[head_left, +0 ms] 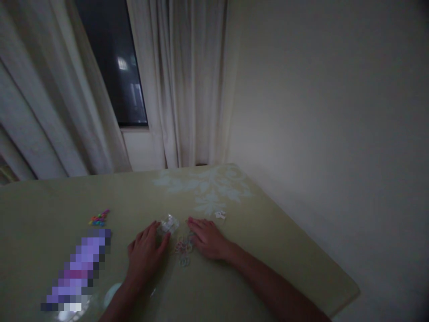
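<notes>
We rest our left hand [145, 252] flat and spread on the table [284, 250], fingertips touching a clear packet [168, 223] without gripping it. Our right hand [208, 239] also lies flat, fingers loose, holding nothing, just beside a heap of pale loops [183, 249] that sits between our hands, toward the near edge. A bright pile [98, 219] lies nearer the left edge, a white scrap [220, 215] just beyond our right hand. Behind the far edge, curtains [187, 89] flank a dark window [114, 67].
</notes>
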Demonstrator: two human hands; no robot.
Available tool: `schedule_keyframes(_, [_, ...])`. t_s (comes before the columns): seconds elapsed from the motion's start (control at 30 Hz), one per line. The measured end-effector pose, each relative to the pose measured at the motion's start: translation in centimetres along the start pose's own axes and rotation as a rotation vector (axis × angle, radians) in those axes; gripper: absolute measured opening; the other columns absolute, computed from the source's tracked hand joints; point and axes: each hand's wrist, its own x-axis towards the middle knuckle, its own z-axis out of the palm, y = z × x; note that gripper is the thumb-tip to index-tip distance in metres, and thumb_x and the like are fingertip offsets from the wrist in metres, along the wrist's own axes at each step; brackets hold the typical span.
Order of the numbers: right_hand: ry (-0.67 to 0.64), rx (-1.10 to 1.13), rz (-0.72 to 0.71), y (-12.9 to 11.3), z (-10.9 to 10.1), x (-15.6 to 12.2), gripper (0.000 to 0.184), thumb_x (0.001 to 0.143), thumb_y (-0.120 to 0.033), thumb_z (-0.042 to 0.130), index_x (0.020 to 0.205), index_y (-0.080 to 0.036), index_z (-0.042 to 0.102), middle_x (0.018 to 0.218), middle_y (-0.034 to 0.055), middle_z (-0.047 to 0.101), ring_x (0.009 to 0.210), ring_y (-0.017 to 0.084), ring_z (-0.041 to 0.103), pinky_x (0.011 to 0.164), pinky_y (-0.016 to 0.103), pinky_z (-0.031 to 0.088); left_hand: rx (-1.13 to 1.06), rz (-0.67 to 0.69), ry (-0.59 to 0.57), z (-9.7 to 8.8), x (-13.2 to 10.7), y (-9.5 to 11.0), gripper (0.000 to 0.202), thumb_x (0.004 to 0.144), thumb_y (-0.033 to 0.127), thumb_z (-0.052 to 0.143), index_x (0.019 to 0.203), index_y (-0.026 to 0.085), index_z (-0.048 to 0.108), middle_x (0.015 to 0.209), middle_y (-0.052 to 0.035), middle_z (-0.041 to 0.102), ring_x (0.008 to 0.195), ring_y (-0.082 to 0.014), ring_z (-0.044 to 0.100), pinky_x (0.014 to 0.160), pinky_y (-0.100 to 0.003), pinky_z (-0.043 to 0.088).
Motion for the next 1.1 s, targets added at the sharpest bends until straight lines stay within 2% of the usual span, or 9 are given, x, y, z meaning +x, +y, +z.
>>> schedule_keyframes(0.17, [-0.027,-0.048,-0.043,-0.2,0.1,0.8,0.052,0.1,-0.023,0.05,0.151,-0.027,0.054,0.156,0.0044,0.054,0.135,0.03,0.048,0.114,0.051,0.035,-0.031,0.008,0.003,-0.5,-0.1,-0.6,0.057,0.096,0.055,0.042,0.137,0.019,0.057,0.137,-0.0206,0.067,0.128,-0.0414,0.06,0.106,-0.06,0.041])
schedule_keyframes(0.33, [-0.093,0.129,-0.15,-0.8,-0.3,-3.6,0.063,0.094,-0.013,0.049,0.155,-0.028,0.048,0.159,0.0047,0.05,0.144,0.023,0.046,0.122,0.045,0.028,-0.125,0.116,-0.04,0.5,-0.7,-0.7,0.058,0.094,0.054,0.048,0.139,0.019,0.059,0.138,-0.0178,0.068,0.13,-0.0399,0.059,0.105,-0.058,0.045])
schedule_keyframes(0.4, [-0.086,0.193,-0.148,-0.9,-0.7,-4.8,0.063,0.092,-0.01,0.047,0.153,-0.026,0.052,0.157,0.0056,0.053,0.143,0.021,0.048,0.122,0.043,0.028,-0.172,0.196,-0.066,1.0,-1.1,-0.1,0.058,0.093,0.053,0.052,0.14,0.02,0.059,0.14,-0.0152,0.068,0.132,-0.0375,0.059,0.107,-0.056,0.046])
schedule_keyframes(0.57, [-0.038,0.232,-0.134,-0.5,-2.4,-4.9,0.045,0.092,-0.008,0.047,0.128,-0.021,0.071,0.126,0.0076,0.073,0.12,0.021,0.063,0.11,0.037,0.043,-0.215,0.302,-0.147,1.5,-2.1,1.4,0.054,0.096,0.045,0.053,0.144,0.022,0.059,0.15,-0.014,0.061,0.131,-0.0367,0.06,0.106,-0.056,0.048])
schedule_keyframes(0.7, [0.061,0.2,-0.038,0.3,-4.0,-5.0,0.029,0.092,-0.009,0.054,0.11,-0.019,0.075,0.108,0.0079,0.074,0.105,0.021,0.066,0.098,0.035,0.049,-0.224,0.369,-0.219,1.0,-2.5,1.7,0.053,0.099,0.041,0.052,0.149,0.027,0.054,0.156,-0.0121,0.055,0.132,-0.0348,0.059,0.108,-0.057,0.045])
schedule_keyframes(0.8, [0.024,0.192,0.014,0.7,-4.8,-5.6,0.019,0.091,-0.014,0.063,0.104,-0.018,0.076,0.1,0.0065,0.073,0.09,0.019,0.066,0.085,0.03,0.05,-0.238,0.43,-0.196,0.4,-2.6,1.8,0.051,0.098,0.041,0.055,0.148,0.028,0.055,0.157,-0.0118,0.054,0.133,-0.0345,0.057,0.108,-0.056,0.045])
schedule_keyframes(0.9, [-0.055,0.147,0.008,0.8,-4.9,-5.9,0.014,0.091,-0.017,0.068,0.101,-0.019,0.077,0.095,0.0045,0.074,0.083,0.017,0.066,0.077,0.027,0.048,-0.269,0.495,-0.123,-0.5,-2.4,2.2,0.032,0.098,0.042,0.058,0.123,0.027,0.071,0.136,-0.0114,0.068,0.122,-0.0316,0.062,0.102,-0.048,0.05])
schedule_keyframes(1.0, [-0.067,0.058,-0.004,0.8,-4.5,-5.8,0.013,0.094,-0.018,0.067,0.101,-0.021,0.078,0.096,0.0042,0.074,0.089,0.019,0.067,0.079,0.027,0.047,-0.27,0.632,-0.176,-1.3,-2.5,2.6,0.023,0.101,0.037,0.056,0.095,0.027,0.076,0.096,-0.0067,0.075,0.093,-0.0246,0.067,0.085,-0.037,0.053])
schedule_keyframes(1.1, [-0.035,-0.036,0.04,0.8,-4.1,-5.5,0.013,0.098,-0.02,0.065,0.103,-0.021,0.077,0.101,0.0054,0.073,0.091,0.019,0.066,0.08,0.027,0.046,-0.207,0.746,-0.228,-1.4,-2.9,3.0,0.023,0.101,0.03,0.056,0.091,0.028,0.077,0.083,-0.0042,0.072,0.082,-0.0226,0.065,0.077,-0.034,0.049])
